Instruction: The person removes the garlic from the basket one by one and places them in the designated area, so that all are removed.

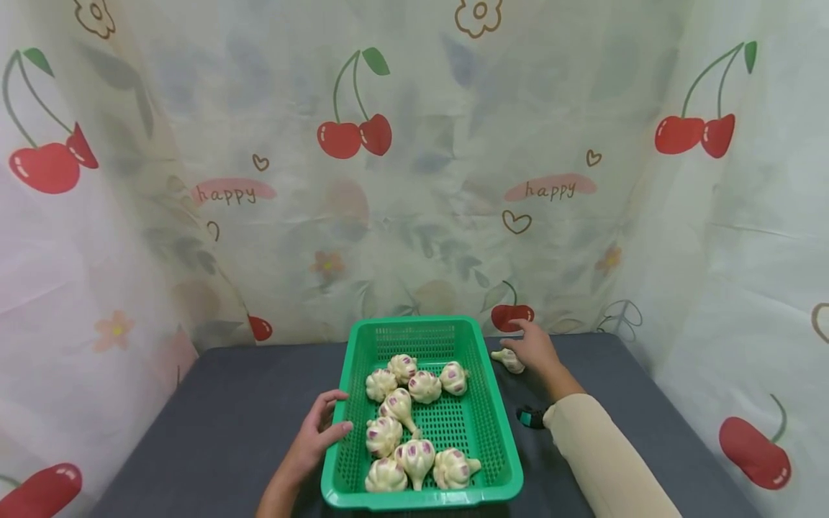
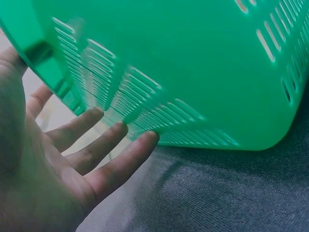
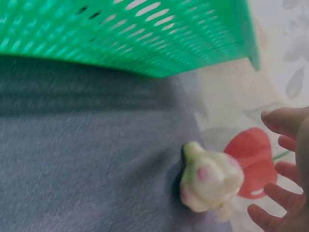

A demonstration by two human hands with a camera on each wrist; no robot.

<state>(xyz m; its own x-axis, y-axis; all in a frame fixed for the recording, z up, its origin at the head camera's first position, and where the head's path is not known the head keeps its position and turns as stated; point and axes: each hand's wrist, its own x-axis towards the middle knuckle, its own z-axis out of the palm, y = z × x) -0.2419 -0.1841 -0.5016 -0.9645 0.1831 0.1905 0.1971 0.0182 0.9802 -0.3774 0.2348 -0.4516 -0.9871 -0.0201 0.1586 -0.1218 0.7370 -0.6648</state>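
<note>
Just below your right grip [image 1: 536, 349] — fingers apart — lies a creamy, purple-flecked garlic bulb [image 3: 212, 179]; right at your left grip [image 1: 317, 429], fingers spread, stands the green basket [image 1: 421, 500].

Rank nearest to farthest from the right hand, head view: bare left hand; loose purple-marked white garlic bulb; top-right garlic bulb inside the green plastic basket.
1. Loose garlic bulb, right of the basket.
2. Top-right garlic bulb, inside it.
3. Left hand, at its left side.

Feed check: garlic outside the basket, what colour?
The garlic is cream with pinkish patches, clearest in right wrist view.
</note>
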